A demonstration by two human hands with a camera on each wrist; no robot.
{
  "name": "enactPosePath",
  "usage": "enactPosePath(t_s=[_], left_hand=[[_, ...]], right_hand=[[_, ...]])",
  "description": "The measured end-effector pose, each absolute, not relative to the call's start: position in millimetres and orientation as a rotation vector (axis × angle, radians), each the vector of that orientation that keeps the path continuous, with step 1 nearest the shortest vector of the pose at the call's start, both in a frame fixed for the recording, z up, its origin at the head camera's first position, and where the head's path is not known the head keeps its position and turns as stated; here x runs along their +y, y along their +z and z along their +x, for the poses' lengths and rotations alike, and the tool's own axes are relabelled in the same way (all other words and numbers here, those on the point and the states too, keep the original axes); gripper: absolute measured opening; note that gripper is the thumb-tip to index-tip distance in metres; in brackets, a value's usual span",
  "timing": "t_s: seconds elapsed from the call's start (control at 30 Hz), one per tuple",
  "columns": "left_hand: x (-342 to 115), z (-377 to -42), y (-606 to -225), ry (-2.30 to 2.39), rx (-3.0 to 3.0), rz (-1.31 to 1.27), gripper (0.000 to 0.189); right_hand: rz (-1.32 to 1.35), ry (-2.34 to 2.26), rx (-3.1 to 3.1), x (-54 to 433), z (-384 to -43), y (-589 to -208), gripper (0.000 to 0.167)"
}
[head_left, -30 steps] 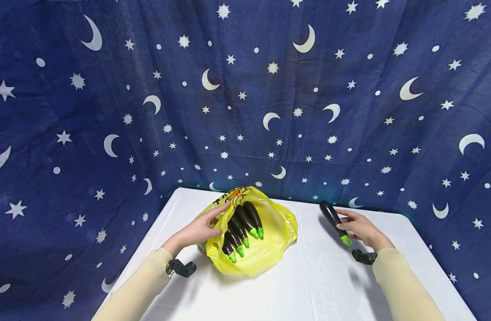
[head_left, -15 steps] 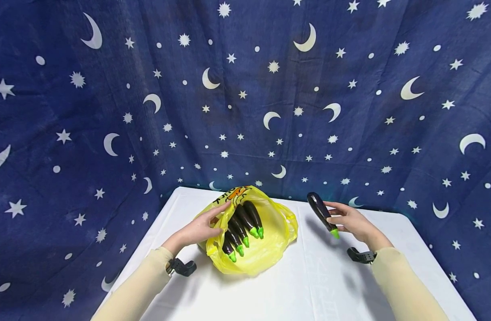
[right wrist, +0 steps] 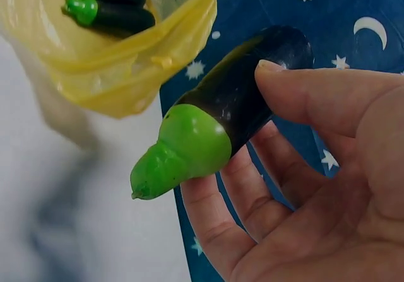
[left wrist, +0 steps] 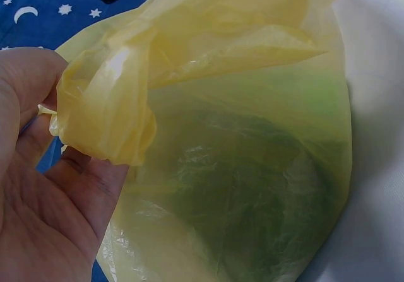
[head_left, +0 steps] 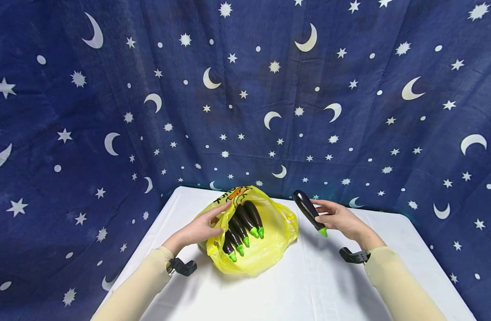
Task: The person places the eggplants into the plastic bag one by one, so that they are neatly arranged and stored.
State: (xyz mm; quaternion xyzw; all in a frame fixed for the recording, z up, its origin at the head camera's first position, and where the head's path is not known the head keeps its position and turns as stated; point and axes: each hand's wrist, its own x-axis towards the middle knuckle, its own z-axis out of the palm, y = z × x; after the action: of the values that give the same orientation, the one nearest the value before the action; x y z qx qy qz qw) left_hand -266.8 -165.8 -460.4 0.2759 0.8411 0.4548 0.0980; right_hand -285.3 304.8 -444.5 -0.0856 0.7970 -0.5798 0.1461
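Note:
A yellow plastic bag [head_left: 265, 258] lies on the table with its mouth facing the near side. Inside it several dark eggplants [head_left: 251, 215] with green stem ends lie side by side. My left hand [head_left: 197, 229] pinches the bag's left rim between thumb and fingers; in the left wrist view the bunched yellow film [left wrist: 107, 111] sits in that grip. To the right of the bag, my right hand [head_left: 343, 220] holds one more eggplant [head_left: 308, 209] above the table, tilted, its green end toward me. The right wrist view shows the thumb and fingers around this eggplant [right wrist: 233, 93].
A white cloth covers the table [head_left: 229, 298]. Behind and beside it hangs a dark blue curtain [head_left: 245, 111] with moons and stars. Each wrist wears a black strap mount, the left one [head_left: 183, 267] close to the bag.
My right hand has carried its eggplant leftward, closer to the bag's opening. The left hand and the bag have stayed in place.

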Motion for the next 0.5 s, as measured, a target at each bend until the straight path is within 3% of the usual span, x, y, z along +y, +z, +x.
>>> enactPosePath(t_s=[0.5], left_hand=[[-165.3, -268.0, -460.1, 1.368, 2.470, 0.809, 0.085]], right_hand=[[-0.520, -1.653, 2.098, 272.8, -284.2, -448.2, 0.064]])
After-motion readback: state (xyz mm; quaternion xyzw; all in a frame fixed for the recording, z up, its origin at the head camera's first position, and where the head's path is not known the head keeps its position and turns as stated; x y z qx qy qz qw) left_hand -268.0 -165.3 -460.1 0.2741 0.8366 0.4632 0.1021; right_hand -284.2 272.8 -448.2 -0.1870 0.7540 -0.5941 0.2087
